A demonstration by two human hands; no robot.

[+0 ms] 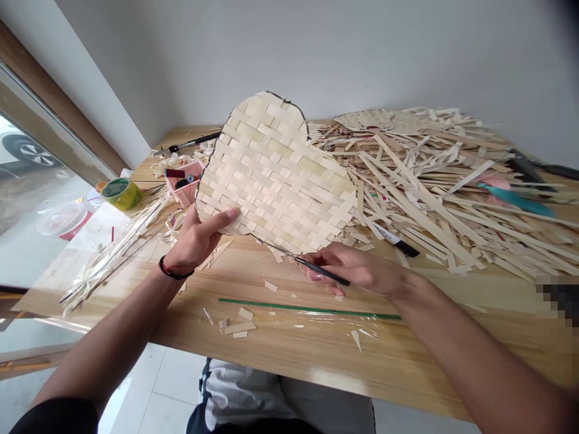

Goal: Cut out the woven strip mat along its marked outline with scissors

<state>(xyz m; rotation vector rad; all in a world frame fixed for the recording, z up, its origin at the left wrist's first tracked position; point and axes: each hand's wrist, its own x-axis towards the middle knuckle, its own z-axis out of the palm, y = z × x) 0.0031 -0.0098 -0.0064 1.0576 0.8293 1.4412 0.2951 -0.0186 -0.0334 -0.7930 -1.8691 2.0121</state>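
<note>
My left hand [199,234] grips a heart-shaped piece of woven bamboo strips [275,175] at its lower left edge, thumb on the front face. The piece is tilted up above the table and has a dark line along parts of its rim. In my right hand [348,268] is a pair of scissors [323,271], seen nearly edge-on with dark handles. Their thin blades point left along the piece's lower edge, and the blade gap cannot be made out. My right fingers are close to the lower right edge, partly hidden.
A heap of bamboo strips [429,193] covers the right and back of the table [289,355]. A marker [395,239] lies before it. Leftward are a pink basket [185,193], tape rolls [121,193] and a strip bundle [122,247]. A green strip [307,308] and offcuts lie near the front.
</note>
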